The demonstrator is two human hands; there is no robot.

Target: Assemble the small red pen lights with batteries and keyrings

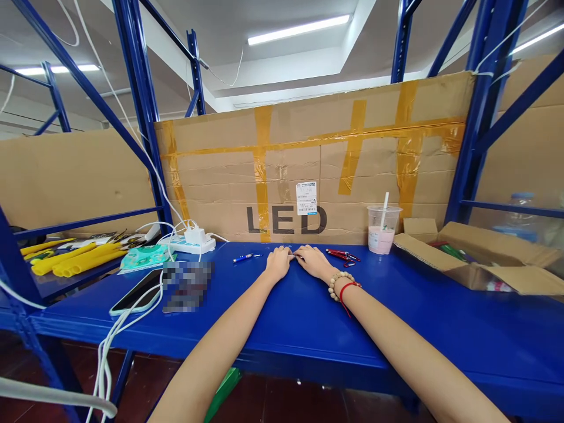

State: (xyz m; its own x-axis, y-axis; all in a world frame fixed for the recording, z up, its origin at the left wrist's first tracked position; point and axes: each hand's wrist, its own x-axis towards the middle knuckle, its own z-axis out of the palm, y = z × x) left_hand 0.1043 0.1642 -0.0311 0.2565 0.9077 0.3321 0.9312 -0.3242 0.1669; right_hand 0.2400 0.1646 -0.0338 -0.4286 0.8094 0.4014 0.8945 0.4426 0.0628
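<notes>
My left hand [278, 264] and my right hand [314, 261] rest close together near the back of the blue tabletop [291, 329]. The fingers of both are curled and meet at the tips. Whatever is pinched between them is too small and too hidden to name. Left of my hands lies a blue pen [247, 257]. Several red pens or pen parts [342, 255] lie just beyond my right wrist, with a small dark red piece [349, 264] beside them. A bead bracelet and a red cord circle my right wrist.
On the right stand a cup of pink drink [381, 232] with a straw and an open cardboard box [476, 255]. A phone [137, 292], white cables [106, 352] and a power strip [189, 242] occupy the left. Taped cardboard [211, 188] walls the back.
</notes>
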